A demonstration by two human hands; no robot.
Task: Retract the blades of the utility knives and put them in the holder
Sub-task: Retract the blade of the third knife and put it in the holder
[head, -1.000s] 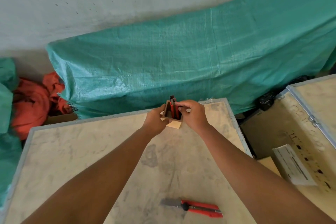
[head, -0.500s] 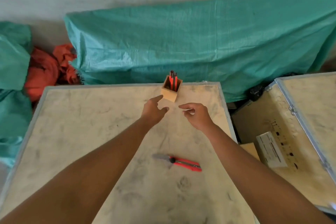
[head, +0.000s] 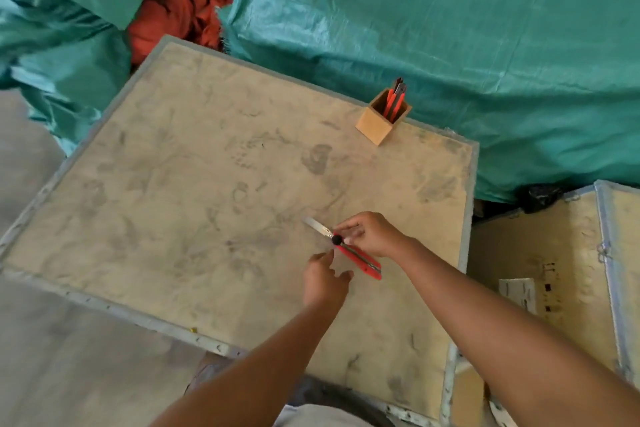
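Observation:
A red utility knife (head: 360,259) with its silver blade out lies on the plywood crate top (head: 194,191). My right hand (head: 372,234) pinches the knife near its black knob, fingers closed on the body. My left hand (head: 323,279) hovers just below the knife with fingers apart, touching nothing. A small wooden holder (head: 375,125) stands near the far right edge of the crate top and has red utility knives (head: 394,104) standing in it.
A green tarp (head: 450,45) covers a bulk behind the crate, with orange cloth (head: 173,17) at the far left. A second wooden crate (head: 554,270) with a white label sits to the right. Concrete floor lies to the left.
Both hands left the holder and came back toward me. My right hand took hold of the red knife on the crate top. The camera view swung left and tilted down.

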